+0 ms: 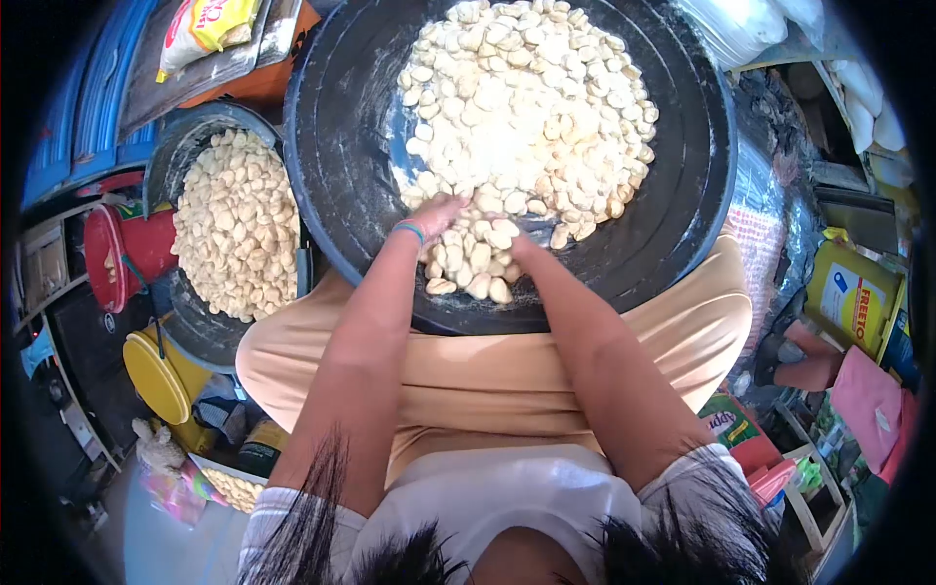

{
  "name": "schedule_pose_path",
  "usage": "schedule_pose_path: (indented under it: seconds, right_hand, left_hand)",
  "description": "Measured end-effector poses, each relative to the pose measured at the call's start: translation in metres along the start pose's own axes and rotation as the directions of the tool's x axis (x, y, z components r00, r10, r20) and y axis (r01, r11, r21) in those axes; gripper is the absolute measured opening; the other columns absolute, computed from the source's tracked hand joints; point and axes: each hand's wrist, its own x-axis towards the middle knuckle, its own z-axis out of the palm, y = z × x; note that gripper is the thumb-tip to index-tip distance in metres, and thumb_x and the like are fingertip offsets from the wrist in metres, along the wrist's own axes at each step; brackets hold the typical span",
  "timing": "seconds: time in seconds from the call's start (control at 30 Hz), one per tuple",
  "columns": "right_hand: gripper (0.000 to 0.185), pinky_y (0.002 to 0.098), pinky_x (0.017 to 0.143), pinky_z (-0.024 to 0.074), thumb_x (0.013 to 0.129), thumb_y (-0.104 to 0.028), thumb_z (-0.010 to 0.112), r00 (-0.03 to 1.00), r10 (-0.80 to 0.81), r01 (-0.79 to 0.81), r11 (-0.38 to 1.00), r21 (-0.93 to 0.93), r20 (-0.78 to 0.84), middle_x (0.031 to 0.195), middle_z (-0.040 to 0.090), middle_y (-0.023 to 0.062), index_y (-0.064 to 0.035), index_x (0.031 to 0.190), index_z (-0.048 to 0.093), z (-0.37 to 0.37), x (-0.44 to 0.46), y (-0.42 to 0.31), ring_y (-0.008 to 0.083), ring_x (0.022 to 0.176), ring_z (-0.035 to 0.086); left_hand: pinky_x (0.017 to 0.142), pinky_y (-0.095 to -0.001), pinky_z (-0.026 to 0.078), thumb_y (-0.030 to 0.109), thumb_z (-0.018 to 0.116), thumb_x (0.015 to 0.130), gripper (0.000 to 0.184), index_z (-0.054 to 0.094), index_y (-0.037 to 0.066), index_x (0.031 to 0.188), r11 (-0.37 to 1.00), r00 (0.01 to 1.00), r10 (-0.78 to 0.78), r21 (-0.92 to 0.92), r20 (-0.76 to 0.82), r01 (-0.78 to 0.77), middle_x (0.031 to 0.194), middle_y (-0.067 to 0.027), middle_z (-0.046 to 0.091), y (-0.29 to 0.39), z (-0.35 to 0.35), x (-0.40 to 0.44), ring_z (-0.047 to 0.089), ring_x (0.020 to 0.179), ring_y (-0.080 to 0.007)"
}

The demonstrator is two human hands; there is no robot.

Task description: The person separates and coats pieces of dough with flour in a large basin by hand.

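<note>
A wide black basin (pixel 336 185) rests against my lap, with many pale, flat, rounded pieces (pixel 526 107) heaped in it. They look dusted with white powder; I cannot tell exactly what they are. My left hand (pixel 441 213), with a teal band at the wrist, is at the near edge of the heap. Across from it, my right hand (pixel 522 244) is low among the same pieces. Between both hands and my body lies a cupped bunch of pieces (pixel 476 258). Most of my fingers are hidden under and behind them.
Left of the basin, a dark tub (pixel 200 331) holds more pale pieces. Near it stand a red bucket (pixel 112 253) and a yellow-lidded bucket (pixel 156 380). A yellow and white packet (pixel 207 34) lies at upper left. A yellow-green container (pixel 848 297) and plastic bags are on the right.
</note>
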Motion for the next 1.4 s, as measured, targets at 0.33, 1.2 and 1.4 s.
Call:
schedule_pose_path:
  seconds: [0.33,1.2,1.4]
  right_hand:
    - [0.079,0.0398,0.102,0.0375,0.083,-0.060,0.056,0.960,0.264,-0.239,0.948,-0.211,0.098,0.136,0.047,0.0149,-0.0089,0.140,0.038,0.008,-0.037,-0.079,0.0276,0.122,0.048]
    - [0.044,0.0389,0.078,0.0563,0.089,-0.033,0.059,0.909,0.283,-0.376,0.874,0.309,0.306,0.110,0.062,0.0116,-0.0072,0.124,0.049,0.014,-0.040,-0.120,0.0220,0.092,0.065]
    - [0.044,0.0358,0.079,0.0567,0.091,-0.030,0.058,0.849,0.020,-0.188,0.945,0.267,0.528,0.112,0.063,0.0143,-0.0043,0.125,0.049,0.148,-0.040,-0.249,0.0229,0.093,0.066]
  left_hand:
    - [0.103,-0.0404,0.035,0.077,0.041,0.080,0.096,0.027,0.008,0.146,0.967,0.934,-0.243,0.144,0.260,0.212,0.145,-0.0185,0.035,0.001,-0.003,0.000,0.039,0.129,-0.0275]
    - [0.096,-0.0350,0.043,0.038,0.078,0.057,0.098,0.036,-0.008,0.133,0.882,0.941,0.317,0.401,-0.120,-0.247,0.120,-0.0282,0.055,0.029,-0.003,-0.060,0.056,0.111,-0.0365]
    - [0.087,-0.0313,0.048,0.018,0.076,0.068,0.067,0.047,-0.002,0.124,0.799,0.693,0.594,0.202,-0.409,-0.566,0.110,-0.0142,0.061,0.036,-0.109,-0.203,0.061,0.097,-0.0221]
